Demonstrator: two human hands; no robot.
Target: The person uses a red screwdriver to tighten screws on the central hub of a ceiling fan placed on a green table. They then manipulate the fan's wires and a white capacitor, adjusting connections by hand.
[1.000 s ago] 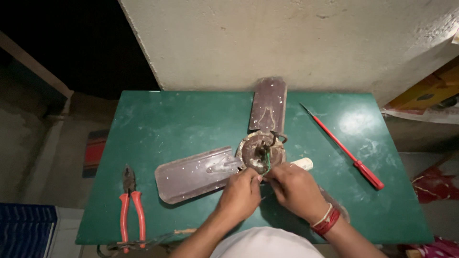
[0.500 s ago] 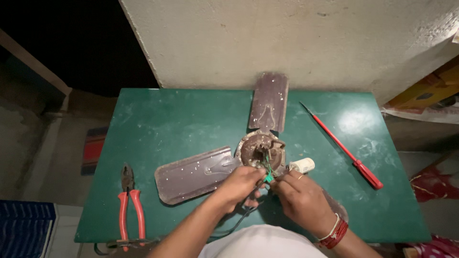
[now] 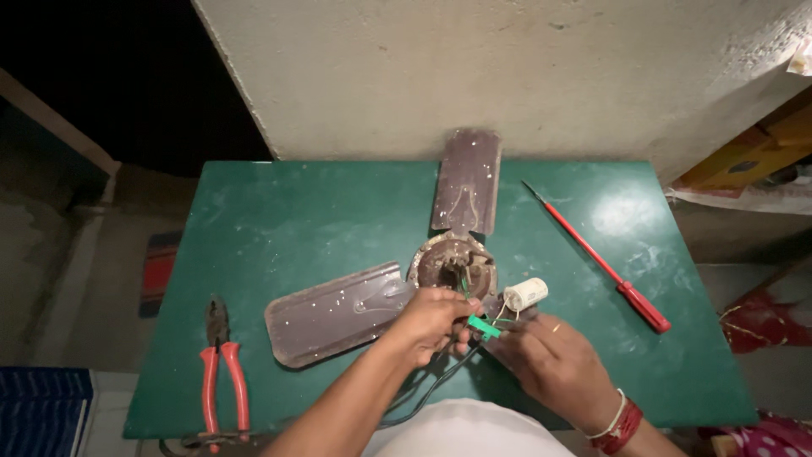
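Observation:
A dusty brown ceiling fan (image 3: 452, 262) lies on a green table (image 3: 321, 211), one blade (image 3: 467, 182) pointing away and another blade (image 3: 338, 311) pointing left. My left hand (image 3: 430, 322) and my right hand (image 3: 550, 360) meet just in front of the fan's hub. Between their fingertips is a small green connector piece (image 3: 483, 326) with thin wires. A white cylindrical capacitor (image 3: 525, 294) hangs on those wires beside my right hand. A black cable (image 3: 431, 385) runs from the hub toward me.
A long red-handled screwdriver (image 3: 596, 258) lies on the table's right side. Red-handled pliers (image 3: 222, 368) lie at the left front corner. A pale wall stands behind the table. Boxes sit on a shelf at the right.
Both hands have drawn back from the hub toward me, pulling the green connector and wires out. The white capacitor now shows clear of my right hand.

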